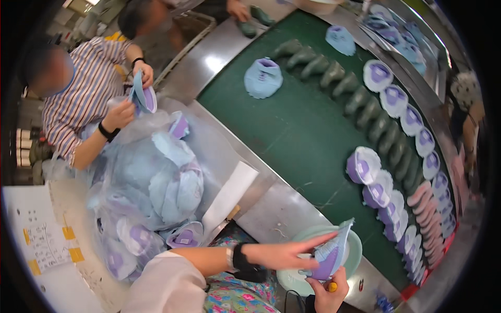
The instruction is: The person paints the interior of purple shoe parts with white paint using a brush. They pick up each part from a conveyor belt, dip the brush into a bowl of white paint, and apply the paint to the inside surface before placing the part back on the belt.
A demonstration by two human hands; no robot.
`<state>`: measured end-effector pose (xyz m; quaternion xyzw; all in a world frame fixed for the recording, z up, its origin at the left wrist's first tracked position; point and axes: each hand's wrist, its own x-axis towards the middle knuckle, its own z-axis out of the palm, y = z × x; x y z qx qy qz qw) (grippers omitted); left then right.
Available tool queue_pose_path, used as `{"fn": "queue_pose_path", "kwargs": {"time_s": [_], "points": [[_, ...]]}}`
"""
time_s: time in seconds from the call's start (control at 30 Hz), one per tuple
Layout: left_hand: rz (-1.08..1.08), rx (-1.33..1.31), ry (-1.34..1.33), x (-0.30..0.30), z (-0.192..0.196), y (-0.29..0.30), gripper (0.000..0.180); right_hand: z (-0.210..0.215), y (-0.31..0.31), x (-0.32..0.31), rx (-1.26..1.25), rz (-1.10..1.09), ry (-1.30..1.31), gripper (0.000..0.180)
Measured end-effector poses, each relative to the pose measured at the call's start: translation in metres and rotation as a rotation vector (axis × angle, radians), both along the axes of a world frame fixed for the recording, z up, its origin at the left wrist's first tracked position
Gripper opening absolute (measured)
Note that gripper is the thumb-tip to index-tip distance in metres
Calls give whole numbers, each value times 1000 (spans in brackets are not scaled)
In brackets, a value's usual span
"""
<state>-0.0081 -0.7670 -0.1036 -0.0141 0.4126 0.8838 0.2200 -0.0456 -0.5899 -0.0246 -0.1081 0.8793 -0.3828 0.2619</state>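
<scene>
In front of me a light-blue and purple shoe upper is held upright over a pale green basin. My right hand grips its lower edge and also has a small yellow handle in it; the rest of that tool is hidden. Stretched out flat, the fingers of my left hand reach across the upper's left side, slightly blurred. They seem to touch it, but hold nothing.
A green conveyor belt carries rows of shoe uppers, dark green lasts and pink lasts. Left of me lies a clear bag of uppers. A co-worker in a striped shirt handles another upper.
</scene>
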Motion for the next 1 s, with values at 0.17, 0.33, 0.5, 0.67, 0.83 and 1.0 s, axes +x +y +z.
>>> {"fn": "queue_pose_path", "kwargs": {"time_s": [0.17,0.33,0.5,0.67,0.83,1.0], "points": [[-66,-358,375,31,-7,0,73,5,12,22,-72,119,-319,30],[68,-248,86,61,10,14,77,1,49,38,-297,57,-226,16],[-381,-149,35,112,7,9,65,-27,124,35,-53,-157,408,11],[-626,54,-172,128,20,-7,58,-41,142,40,-56,-769,-26,12],[-495,-323,-62,118,10,11,69,-77,162,69,-6,-739,64,15],[-564,-283,-395,116,18,34,40,-105,168,68,38,-709,61,17]]}}
